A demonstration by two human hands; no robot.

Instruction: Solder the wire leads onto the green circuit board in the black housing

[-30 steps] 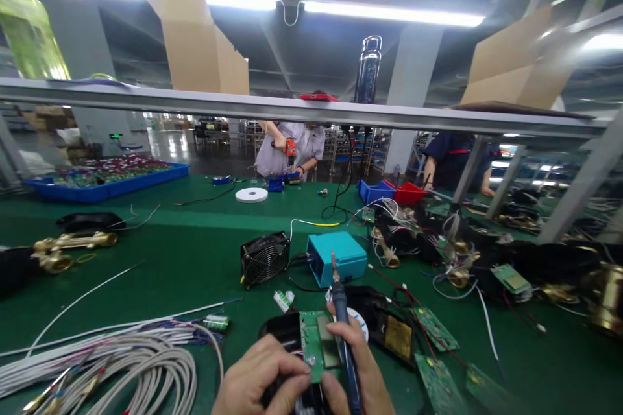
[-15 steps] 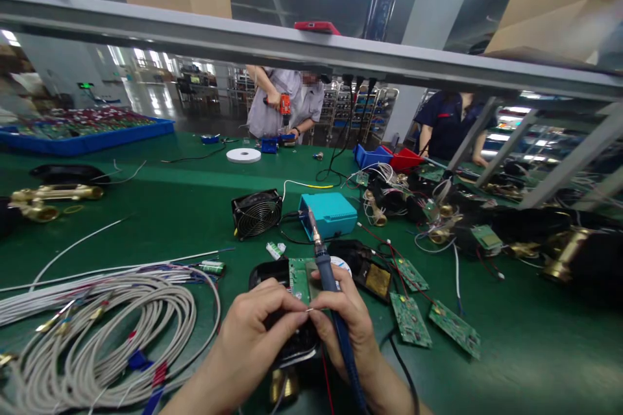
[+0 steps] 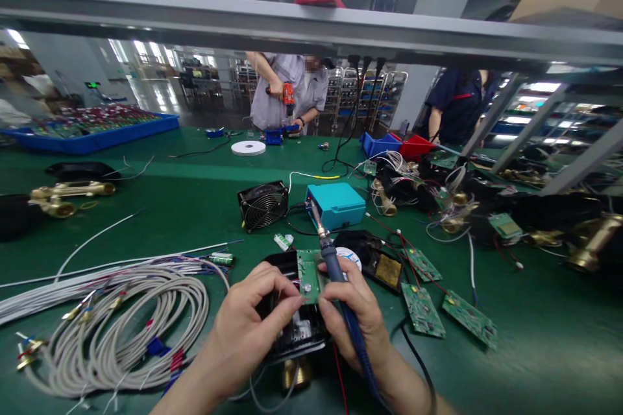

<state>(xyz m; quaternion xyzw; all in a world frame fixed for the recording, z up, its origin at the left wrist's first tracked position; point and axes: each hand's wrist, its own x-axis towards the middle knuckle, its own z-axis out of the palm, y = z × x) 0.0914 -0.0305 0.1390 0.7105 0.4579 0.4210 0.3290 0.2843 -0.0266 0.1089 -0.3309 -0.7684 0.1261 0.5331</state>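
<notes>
My right hand [image 3: 357, 308] has a soldering iron [image 3: 335, 269] resting across its fingers, tip pointing up and away. Its thumb and forefinger are at the right lower edge of a green circuit board [image 3: 307, 266]. My left hand [image 3: 260, 311] is closed in a pinch at the board's lower left corner; whatever lies between its fingertips is too small to make out. Beneath both hands sits an open black housing [image 3: 299, 334], partly covered by the fingers and the board. A brass fitting [image 3: 296, 375] shows below the housing.
Behind the board stand a teal soldering station [image 3: 335, 204] and a black fan [image 3: 263, 206]. Coiled grey cables [image 3: 131, 337] lie left. Several loose circuit boards [image 3: 422, 311] and a sponge holder [image 3: 384, 266] are right. Across the bench a person holds an orange power drill [image 3: 288, 94].
My fingertips, together at a tiny light-coloured piece before, have parted to either side of the board's lower edge. The view has shifted slightly, and the soldering iron stays in my right hand.
</notes>
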